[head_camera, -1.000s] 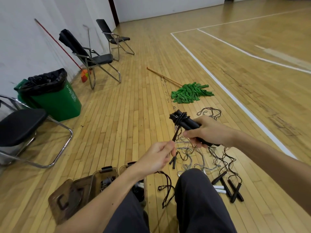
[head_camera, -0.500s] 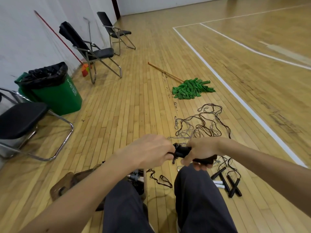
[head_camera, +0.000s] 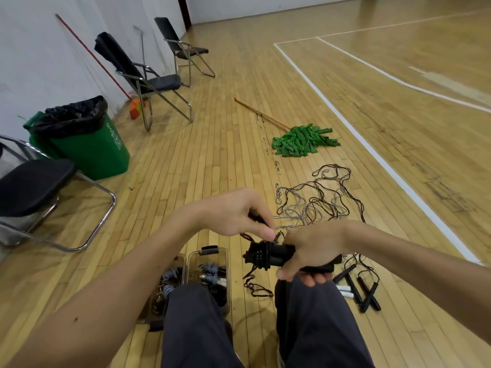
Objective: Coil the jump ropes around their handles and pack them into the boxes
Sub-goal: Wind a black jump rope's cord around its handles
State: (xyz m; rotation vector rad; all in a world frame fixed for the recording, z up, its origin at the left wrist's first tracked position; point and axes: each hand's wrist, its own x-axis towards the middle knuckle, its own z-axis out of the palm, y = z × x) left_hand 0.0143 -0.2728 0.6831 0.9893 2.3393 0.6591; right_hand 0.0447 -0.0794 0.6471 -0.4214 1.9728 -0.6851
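Handles (head_camera: 279, 257) sit clamped in the right hand (head_camera: 310, 248), anchoring the coil (head_camera: 259, 257), while the left hand (head_camera: 233, 211) pinches the rope tail (head_camera: 247, 236) (likely for tucking) near the boxes (head_camera: 227, 264).

Black handles (head_camera: 282, 255) wound with rope (head_camera: 261, 255), beside clear boxes (head_camera: 227, 265) holding coiled ropes (head_camera: 212, 273).

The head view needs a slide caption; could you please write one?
Seated person's right hand grips black handles while left hand pinches rope coiled around them, beside open boxes.

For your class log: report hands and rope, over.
Right hand grips handles. Left hand pinches cord, coil unfinished. Tangle on floor ahead; boxes part filled.
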